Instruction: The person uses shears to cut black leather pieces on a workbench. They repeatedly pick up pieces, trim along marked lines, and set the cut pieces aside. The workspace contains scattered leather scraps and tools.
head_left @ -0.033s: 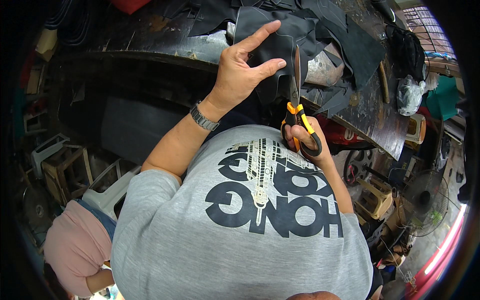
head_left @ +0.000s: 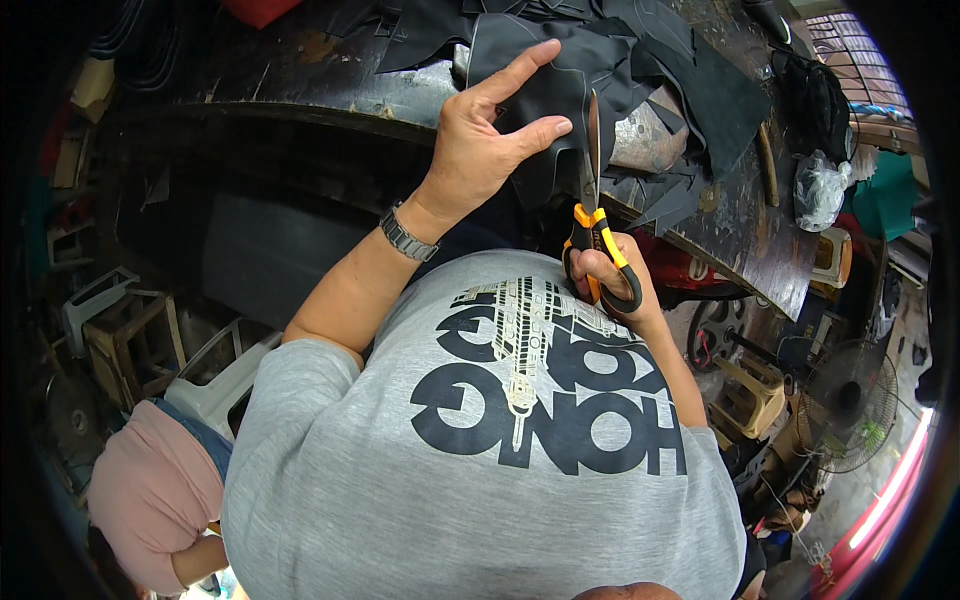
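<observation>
My right hand (head_left: 610, 272) is closed around the black and yellow handles of a pair of scissors (head_left: 597, 225). The blades point away from me, slightly apart, at the edge of a black leather-like sheet (head_left: 515, 45) marked with a pale curved line. Over that sheet, left of the blades, lies my left hand (head_left: 495, 125). Its index finger and thumb are stretched out and spread; the remaining fingers are hidden. A metal watch (head_left: 405, 235) circles my left wrist.
More black offcuts (head_left: 720, 100) cover the worn dark table (head_left: 330, 85). A wooden stick (head_left: 768, 165) and a clear plastic bag (head_left: 822, 190) lie at its right. Stools (head_left: 130, 330) stand left, a fan (head_left: 850, 400) right. Another person in pink (head_left: 160, 490) is at lower left.
</observation>
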Motion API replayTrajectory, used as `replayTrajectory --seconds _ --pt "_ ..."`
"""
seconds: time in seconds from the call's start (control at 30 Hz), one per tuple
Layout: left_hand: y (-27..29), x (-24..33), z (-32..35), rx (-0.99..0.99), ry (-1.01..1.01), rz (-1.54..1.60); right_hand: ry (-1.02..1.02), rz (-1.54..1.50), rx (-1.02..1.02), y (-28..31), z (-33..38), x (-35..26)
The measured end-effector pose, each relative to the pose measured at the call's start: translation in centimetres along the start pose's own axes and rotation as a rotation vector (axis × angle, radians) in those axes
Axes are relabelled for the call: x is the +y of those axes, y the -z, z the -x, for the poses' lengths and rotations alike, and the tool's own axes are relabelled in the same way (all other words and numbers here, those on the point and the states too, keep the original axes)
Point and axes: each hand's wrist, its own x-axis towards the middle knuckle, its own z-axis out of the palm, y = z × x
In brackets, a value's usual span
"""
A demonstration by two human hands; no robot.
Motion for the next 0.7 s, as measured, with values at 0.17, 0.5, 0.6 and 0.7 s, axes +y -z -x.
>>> replayTrajectory --seconds 0.17,0.5,0.6,0.7 --pt "0.0 0.0 0.0 0.012 0.006 -0.005 0.0 0.076 0.048 -0.1 0.0 -0.1" --pt "0.2 -0.8 -0.4 0.036 0.0 -0.031 -0.06 0.05 0.109 -0.5 -0.4 -1.0" --pt "0.2 -0.8 -0.4 0.04 0.007 -0.032 -0.045 0.064 0.109 -0.8 -0.4 -1.3" --pt "0.1 -0.7 -0.4 0.057 0.011 -0.002 -0.094 0.081 0.058 -0.5 -0.6 -1.8"
